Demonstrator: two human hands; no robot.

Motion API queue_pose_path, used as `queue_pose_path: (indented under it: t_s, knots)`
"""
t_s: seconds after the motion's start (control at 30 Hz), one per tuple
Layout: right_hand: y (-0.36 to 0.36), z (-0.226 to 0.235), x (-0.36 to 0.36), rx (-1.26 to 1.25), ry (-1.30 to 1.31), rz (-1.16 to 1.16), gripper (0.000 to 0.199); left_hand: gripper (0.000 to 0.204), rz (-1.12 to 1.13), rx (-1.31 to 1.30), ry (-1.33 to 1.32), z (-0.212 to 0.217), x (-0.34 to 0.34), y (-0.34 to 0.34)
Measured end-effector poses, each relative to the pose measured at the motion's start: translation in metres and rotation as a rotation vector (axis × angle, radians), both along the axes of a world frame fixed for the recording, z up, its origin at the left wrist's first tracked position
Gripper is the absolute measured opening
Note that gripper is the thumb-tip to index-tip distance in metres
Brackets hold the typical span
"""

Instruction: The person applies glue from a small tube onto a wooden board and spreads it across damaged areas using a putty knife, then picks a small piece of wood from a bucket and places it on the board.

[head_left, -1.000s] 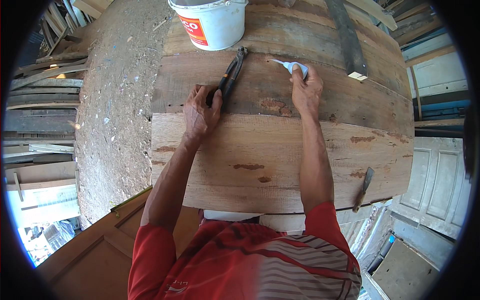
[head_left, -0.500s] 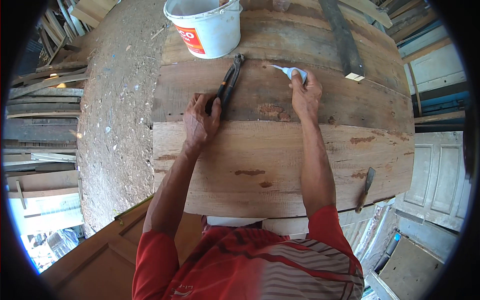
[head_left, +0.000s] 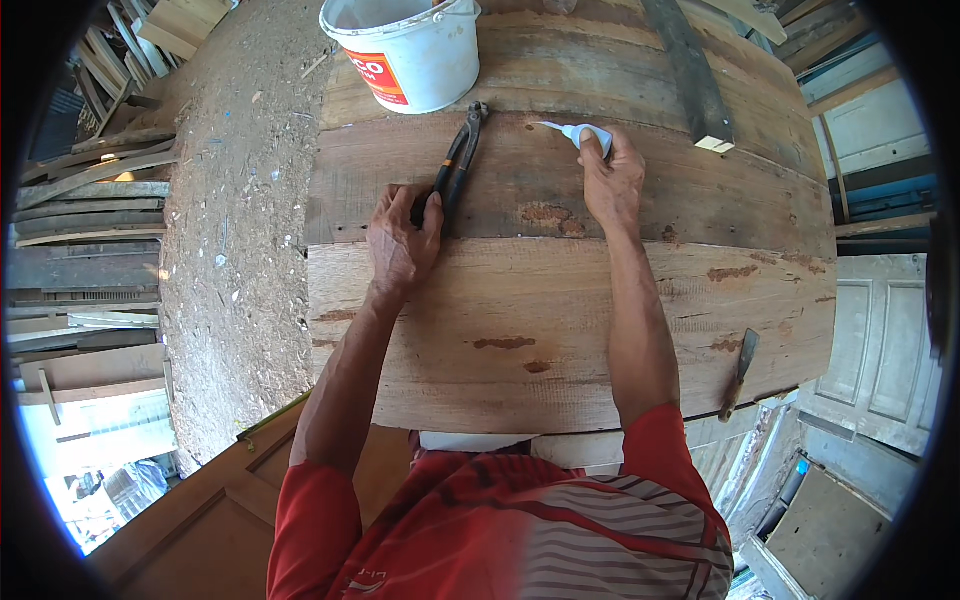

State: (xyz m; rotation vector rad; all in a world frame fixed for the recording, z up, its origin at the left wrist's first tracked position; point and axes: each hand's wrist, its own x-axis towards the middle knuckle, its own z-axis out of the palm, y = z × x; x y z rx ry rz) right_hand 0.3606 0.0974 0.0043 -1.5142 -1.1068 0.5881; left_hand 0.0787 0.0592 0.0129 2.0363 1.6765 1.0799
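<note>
My left hand (head_left: 402,232) is closed round the dark handles of a pair of end-cutting pincers (head_left: 460,160), whose metal jaws point away from me over the boards. In my right hand (head_left: 612,180) is a small white glue bottle (head_left: 592,138) with a long thin nozzle, gripped between thumb and fingers. Its tip points left, toward the pincers' jaws but apart from them. Under both hands lies a tabletop of wide wooden planks (head_left: 450,290), with brown filler-like patches (head_left: 548,214) on them.
A white bucket (head_left: 425,65) with a red label stands at the far left of the planks. A dark wooden beam (head_left: 690,75) lies at the far right. Near the right front edge rests a putty knife (head_left: 741,370). Stacked timber (head_left: 90,215) lines the left side; a panelled door (head_left: 870,340) is at right.
The view has shifted slightly. Both hands keep their holds on the pincers and the glue bottle, with hardly any movement over the planks.
</note>
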Motion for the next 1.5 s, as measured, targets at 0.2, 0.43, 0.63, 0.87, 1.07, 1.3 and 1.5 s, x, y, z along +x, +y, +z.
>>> queue_pose_path:
  t_s: [0.2, 0.43, 0.63, 0.87, 1.07, 1.3, 1.5]
  knots:
    - [-0.002, 0.007, -0.004, -0.016, -0.001, 0.000, 0.025, 0.012, -0.003, 0.057, 0.025, -0.003, 0.000, 0.002]
    - [0.000, 0.002, -0.001, 0.019, 0.009, -0.006, 0.024, 0.012, 0.004, 0.086, 0.037, -0.005, 0.000, 0.002]
    - [-0.001, 0.005, 0.001, 0.003, -0.020, -0.009, 0.025, 0.012, 0.008, 0.040, 0.030, 0.000, 0.002, 0.001]
    - [-0.004, 0.012, 0.000, -0.041, 0.002, -0.025, 0.025, 0.012, 0.007, 0.032, 0.022, 0.000, 0.001, 0.000]
    - [-0.002, 0.008, 0.001, 0.027, -0.073, -0.029, 0.026, 0.012, 0.005, 0.039, 0.020, 0.000, 0.002, 0.000]
    - [-0.001, 0.004, 0.001, -0.003, -0.041, -0.012, 0.024, 0.012, 0.005, 0.044, 0.022, -0.001, 0.001, 0.000]
    - [-0.002, 0.005, 0.003, 0.031, -0.093, -0.025, 0.023, 0.012, 0.003, 0.055, 0.022, -0.001, 0.001, 0.001]
